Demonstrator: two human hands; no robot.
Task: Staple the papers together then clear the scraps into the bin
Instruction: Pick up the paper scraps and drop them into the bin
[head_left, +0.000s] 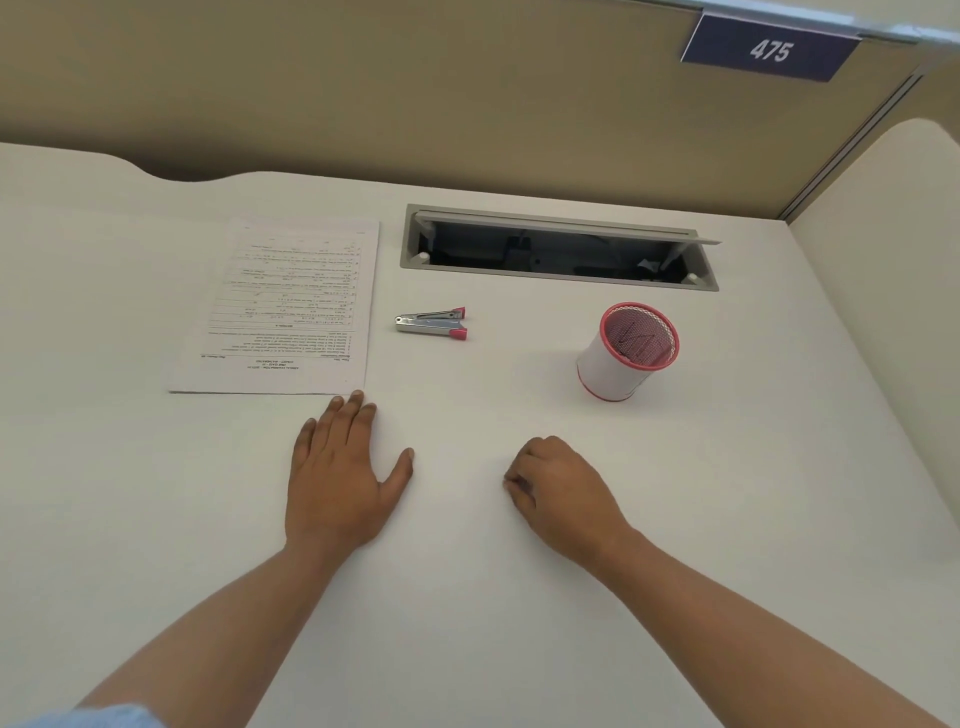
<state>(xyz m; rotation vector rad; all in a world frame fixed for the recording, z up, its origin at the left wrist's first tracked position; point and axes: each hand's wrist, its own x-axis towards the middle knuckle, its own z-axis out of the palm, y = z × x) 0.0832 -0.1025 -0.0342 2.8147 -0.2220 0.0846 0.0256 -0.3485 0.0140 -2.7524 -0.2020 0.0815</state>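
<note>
Printed papers (283, 312) flat, silver stapler (431, 325) beside, pink-rimmed bin (608, 374) upright

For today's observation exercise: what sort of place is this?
Probably an office cubicle: a partition wall with number plate 475, a cable hatch in the desk, a stapler beside printed papers.

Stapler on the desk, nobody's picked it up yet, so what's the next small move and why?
Probably reach the right hand forward to the stapler. It lies untouched beside the papers, and that hand rests curled and seems to hold nothing. The left hand lies flat, fingertips at the papers' near corner, placed to steady them.
</note>
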